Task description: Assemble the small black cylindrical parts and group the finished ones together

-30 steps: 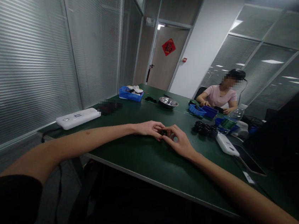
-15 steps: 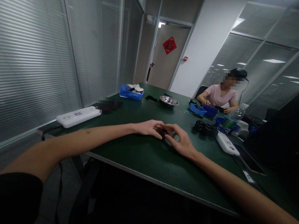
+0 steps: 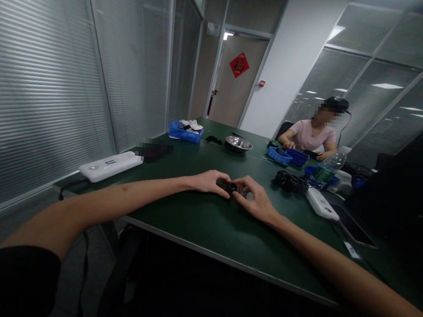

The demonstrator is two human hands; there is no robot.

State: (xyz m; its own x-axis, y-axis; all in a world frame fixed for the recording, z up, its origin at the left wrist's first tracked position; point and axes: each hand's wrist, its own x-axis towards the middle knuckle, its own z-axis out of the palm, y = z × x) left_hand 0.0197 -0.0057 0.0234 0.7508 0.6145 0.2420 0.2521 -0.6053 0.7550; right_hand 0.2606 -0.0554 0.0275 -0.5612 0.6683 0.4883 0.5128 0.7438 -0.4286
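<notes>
A small black ring-shaped part (image 3: pixel 232 187) is between my two hands, just above or on the green table (image 3: pixel 189 222). My left hand (image 3: pixel 211 182) curves in from the left, thumb and fingers closed on the part's left side. From the right, my right hand (image 3: pixel 254 198) pinches the same part with thumb and fingertips. The part's exact kind is too small and dark to make out. A heap of similar-looking black parts (image 3: pixel 290 181) lies to the right of my right hand.
Farther back stand a metal bowl (image 3: pixel 239 144), a blue basket with odds and ends (image 3: pixel 185 132) and smaller blue trays (image 3: pixel 279 155). White power banks (image 3: pixel 111 165), a phone (image 3: pixel 353 225) and a plastic bottle (image 3: pixel 327 168) lie or stand around. Another person (image 3: pixel 314 136) sits across the table.
The fingers of my left hand have lifted and shifted slightly, so more of the black part shows between the hands. Both arms stay nearly in place.
</notes>
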